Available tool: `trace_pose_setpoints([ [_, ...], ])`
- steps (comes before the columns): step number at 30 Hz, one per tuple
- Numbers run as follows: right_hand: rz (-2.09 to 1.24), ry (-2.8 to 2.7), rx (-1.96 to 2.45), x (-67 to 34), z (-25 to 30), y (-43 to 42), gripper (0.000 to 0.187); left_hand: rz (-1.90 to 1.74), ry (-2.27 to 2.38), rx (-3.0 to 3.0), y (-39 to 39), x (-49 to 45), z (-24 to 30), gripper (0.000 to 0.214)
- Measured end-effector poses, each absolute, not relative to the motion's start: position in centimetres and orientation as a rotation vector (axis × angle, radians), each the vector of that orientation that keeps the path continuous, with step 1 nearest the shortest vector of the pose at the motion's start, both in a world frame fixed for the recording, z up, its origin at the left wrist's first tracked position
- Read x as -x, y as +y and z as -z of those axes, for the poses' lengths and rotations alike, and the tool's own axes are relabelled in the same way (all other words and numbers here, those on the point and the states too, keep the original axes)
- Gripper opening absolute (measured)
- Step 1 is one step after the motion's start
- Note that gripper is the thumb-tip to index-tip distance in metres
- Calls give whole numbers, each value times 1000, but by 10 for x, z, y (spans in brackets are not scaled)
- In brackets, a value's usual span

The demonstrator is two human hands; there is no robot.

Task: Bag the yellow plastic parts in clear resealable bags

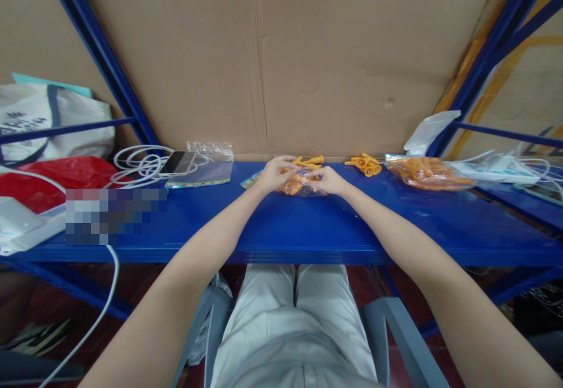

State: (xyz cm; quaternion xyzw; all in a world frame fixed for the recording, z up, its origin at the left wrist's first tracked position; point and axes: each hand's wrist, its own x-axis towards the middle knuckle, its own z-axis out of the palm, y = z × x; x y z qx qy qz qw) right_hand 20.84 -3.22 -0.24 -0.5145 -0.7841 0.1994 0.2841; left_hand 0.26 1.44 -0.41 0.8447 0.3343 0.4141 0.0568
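Both hands are at a clear plastic bag of orange plastic pieces lying on the blue table. My left hand curls over the bag's left end, its fingers closed on the film. At the opposite end, my right hand pinches the plastic between thumb and fingers. Just behind the bag lie some loose orange horn-shaped pieces. A second small pile of orange pieces sits to the right of my right hand. The colourful printed end of a packet shows left of my left hand.
A filled bag of orange pieces lies farther right. To the left are flat clear bags, a phone and a coiled white cable. A cardboard wall closes off the back; blue posts frame the sides.
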Motion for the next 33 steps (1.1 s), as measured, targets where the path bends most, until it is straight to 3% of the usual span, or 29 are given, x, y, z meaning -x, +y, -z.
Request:
trace_pose_setpoints([
  [9, 152, -2368, 1421, -195, -5, -42, 26, -1309, 908, -2504, 15, -3, 1, 19],
  [13, 26, -2343, 1365, -193, -2, -40, 33, -1330, 1286, -2311, 24, 3, -3, 40],
  [17, -71, -2247, 1456, -192, -1, -40, 37, -1055, 1739, -1974, 27, 11, -3, 54],
  [26, -37, -2194, 1260, -201, 5, -29, 32, -1008, 1678, -1839, 21, 16, -3, 48],
  [33, -371, -2161, 943, -207, 16, -10, 29, -974, 1626, -1984, 12, 11, -3, 45],
])
